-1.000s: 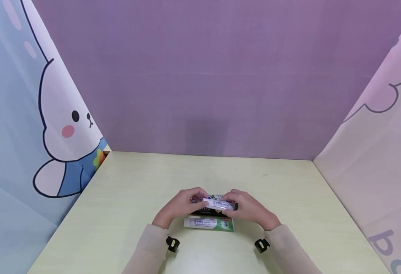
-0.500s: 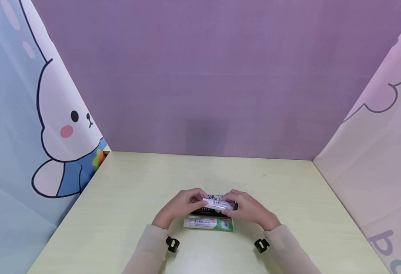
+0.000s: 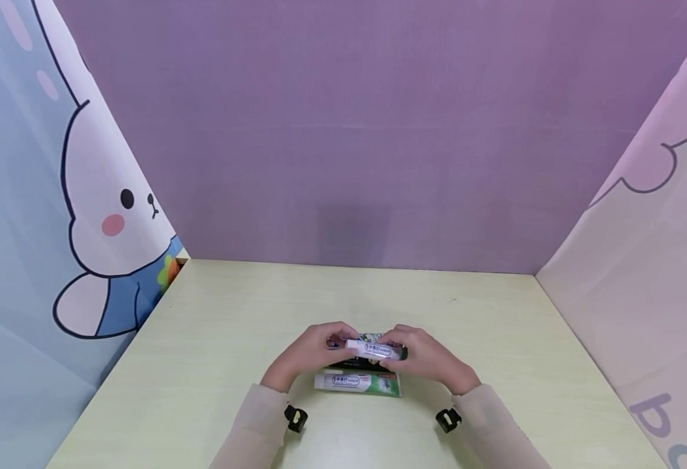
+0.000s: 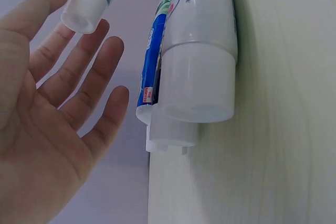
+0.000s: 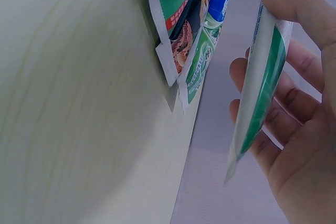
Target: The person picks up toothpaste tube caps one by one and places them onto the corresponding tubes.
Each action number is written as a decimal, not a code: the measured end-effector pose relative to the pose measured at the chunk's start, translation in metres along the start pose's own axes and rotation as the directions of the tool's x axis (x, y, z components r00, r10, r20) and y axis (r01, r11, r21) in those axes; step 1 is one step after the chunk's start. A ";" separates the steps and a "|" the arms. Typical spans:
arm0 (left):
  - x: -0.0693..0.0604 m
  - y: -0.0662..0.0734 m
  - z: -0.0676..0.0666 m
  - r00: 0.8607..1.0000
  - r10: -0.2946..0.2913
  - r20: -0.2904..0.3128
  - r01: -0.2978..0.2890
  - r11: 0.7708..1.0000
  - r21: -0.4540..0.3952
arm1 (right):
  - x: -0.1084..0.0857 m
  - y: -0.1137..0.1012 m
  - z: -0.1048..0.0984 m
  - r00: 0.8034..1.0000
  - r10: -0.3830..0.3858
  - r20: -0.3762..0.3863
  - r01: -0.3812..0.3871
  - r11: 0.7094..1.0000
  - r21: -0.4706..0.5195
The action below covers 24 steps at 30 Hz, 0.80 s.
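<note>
My left hand and right hand hold a white and green toothpaste tube level above the others. The right thumb and fingers grip its flat-crimped end, as the right wrist view shows. At the white cap, the left thumb and fingertips pinch lightly while the other fingers spread. Below, a matching white and green toothpaste tube lies nearest the person. Behind it is a black toothpaste tube, partly covered by the hands. A blue and green tube lies farthest back, mostly hidden in the head view.
The tubes lie side by side on a pale wooden table. A purple panel stands along the back edge. Printed cloths hang on both sides, the left cloth with a cartoon rabbit. A black wrist mount sits by the left sleeve.
The held tube has turned very slightly in the hands. Both hands and the tubes on the table otherwise stay where they were.
</note>
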<state>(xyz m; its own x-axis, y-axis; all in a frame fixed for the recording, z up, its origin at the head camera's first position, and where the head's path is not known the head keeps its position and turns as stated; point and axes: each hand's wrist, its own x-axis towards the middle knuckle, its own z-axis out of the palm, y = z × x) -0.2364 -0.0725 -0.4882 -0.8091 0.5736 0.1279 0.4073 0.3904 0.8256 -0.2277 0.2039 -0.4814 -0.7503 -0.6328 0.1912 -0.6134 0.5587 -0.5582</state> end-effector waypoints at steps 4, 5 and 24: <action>0.001 0.003 0.001 1.000 0.002 0.010 -0.002 1.000 0.005 | 0.001 0.000 0.001 1.000 0.001 0.003 -0.001 1.000 -0.002; 0.001 0.003 0.001 1.000 -0.001 0.012 0.001 1.000 0.008 | 0.001 0.000 0.001 1.000 0.000 0.003 0.000 1.000 -0.003; -0.008 0.006 -0.002 0.998 0.044 -0.037 -0.042 0.998 0.043 | -0.002 -0.009 0.008 1.000 -0.008 -0.026 0.009 0.999 0.043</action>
<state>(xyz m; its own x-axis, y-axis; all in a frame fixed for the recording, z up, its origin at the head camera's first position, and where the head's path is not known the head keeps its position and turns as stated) -0.2285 -0.0757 -0.4835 -0.8056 0.5631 0.1840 0.4588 0.3965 0.7952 -0.2183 0.1959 -0.4828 -0.7520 -0.6226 0.2166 -0.6087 0.5296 -0.5907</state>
